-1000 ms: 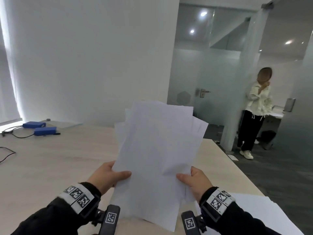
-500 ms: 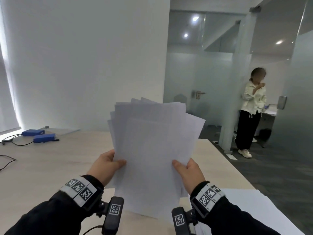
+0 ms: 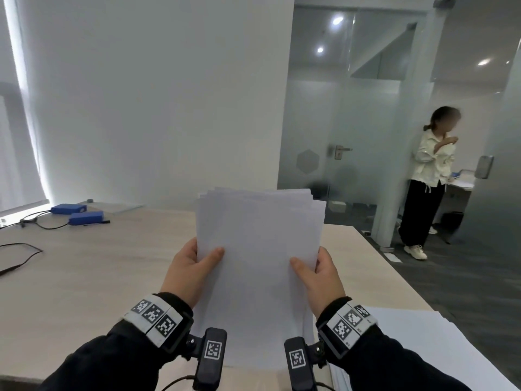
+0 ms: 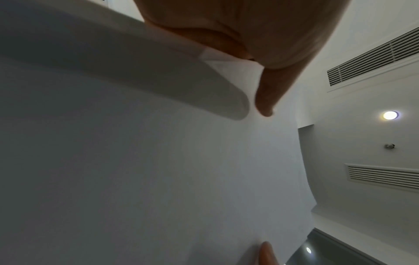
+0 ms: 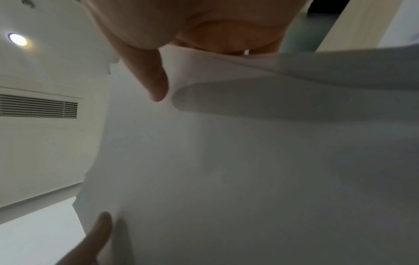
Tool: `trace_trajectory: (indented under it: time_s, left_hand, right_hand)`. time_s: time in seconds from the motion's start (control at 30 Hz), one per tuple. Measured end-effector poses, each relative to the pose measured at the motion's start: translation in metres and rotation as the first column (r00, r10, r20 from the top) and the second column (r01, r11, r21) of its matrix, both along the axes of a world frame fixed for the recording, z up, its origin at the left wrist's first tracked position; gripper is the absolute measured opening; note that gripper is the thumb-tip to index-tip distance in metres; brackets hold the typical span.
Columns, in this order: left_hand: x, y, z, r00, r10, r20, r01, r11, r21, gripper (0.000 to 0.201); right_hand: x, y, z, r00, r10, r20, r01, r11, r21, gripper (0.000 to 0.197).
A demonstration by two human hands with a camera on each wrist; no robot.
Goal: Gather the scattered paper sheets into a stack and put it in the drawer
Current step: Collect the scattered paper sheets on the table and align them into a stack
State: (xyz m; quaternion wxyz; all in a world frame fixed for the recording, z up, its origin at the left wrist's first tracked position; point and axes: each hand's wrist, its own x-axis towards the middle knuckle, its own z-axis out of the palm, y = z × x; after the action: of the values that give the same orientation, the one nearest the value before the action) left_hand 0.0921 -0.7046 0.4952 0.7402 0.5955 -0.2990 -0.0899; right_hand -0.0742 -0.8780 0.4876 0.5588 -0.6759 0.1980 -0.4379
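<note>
Thumbs press the near face of a paper stack [image 3: 258, 266], one from each side. The left hand [image 3: 189, 270] pinches the left edge and the right hand [image 3: 317, 277] pinches the right edge, fingers hidden behind the sheets. The stack stands nearly upright above a pale wooden table [image 3: 84, 275], long axis running up and down, top edge pointing toward the ceiling. Sheets are plain white and blank, their top corners slightly fanned and uneven. More white sheets [image 3: 417, 342] lie flat at the table's near right corner. Two blue boxes [image 3: 77, 213] with cables sit far left. A person [image 3: 428, 182] stands beyond, beside a glass partition.
</note>
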Motion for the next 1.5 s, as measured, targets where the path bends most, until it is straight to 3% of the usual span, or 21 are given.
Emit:
trace_trajectory:
  time_s: [0.17,0.27,0.4,0.5,0.63,0.77,0.93,1.27,1.4,1.5]
  left_hand:
    - [0.003,0.001,0.006,0.997,0.062,0.036,-0.061,0.998,-0.017,0.016]
    - [0.007,0.006,0.011,0.993,0.077,0.094,-0.073,0.996,-0.045,0.02]
    - [0.014,0.015,-0.006,0.99,0.067,0.126,-0.076,0.995,0.071,0.041]
    - [0.014,0.015,-0.025,0.994,0.066,0.086,-0.077,0.989,0.125,0.037]
    - [0.012,0.011,-0.027,0.997,0.069,0.027,-0.072,0.993,0.092,0.024]
    - [0.016,0.013,-0.012,0.994,0.097,0.048,-0.099,0.994,0.049,0.023]
    - [0.021,0.017,-0.025,0.993,0.107,0.058,-0.113,0.986,0.123,0.042]
    - [0.012,0.011,-0.014,0.998,0.029,-0.047,-0.027,0.999,0.028,0.03]
    - [0.015,0.014,-0.036,0.996,0.02,-0.085,-0.012,0.996,0.092,0.04]
    - [0.016,0.018,-0.059,0.996,0.029,-0.081,-0.008,0.97,0.242,0.04]
  right_hand:
    - [0.011,0.002,0.009,0.999,0.0,0.035,0.0,1.0,-0.001,0.016]
    - [0.017,0.004,0.014,0.992,0.067,0.103,-0.073,0.996,0.047,0.024]
    - [0.02,0.006,-0.002,0.989,0.121,0.083,-0.128,0.987,0.094,0.034]
    - [0.023,0.008,-0.02,0.993,0.117,0.02,-0.119,0.986,0.118,0.041]
    - [0.027,0.012,-0.017,0.994,0.11,-0.002,-0.109,0.984,0.138,0.031]
    - [0.031,0.014,-0.002,0.99,0.133,0.052,-0.139,0.982,0.128,0.032]
    - [0.029,0.017,-0.014,0.994,0.107,0.012,-0.108,0.989,0.099,0.028]
    - [0.035,0.017,-0.007,0.999,0.025,-0.027,-0.024,0.999,0.03,0.02]
    - [0.029,0.018,-0.023,0.995,0.043,-0.094,-0.036,0.997,0.07,0.021]
    - [0.026,0.02,-0.033,0.986,0.07,-0.153,-0.055,0.994,0.099,0.027]
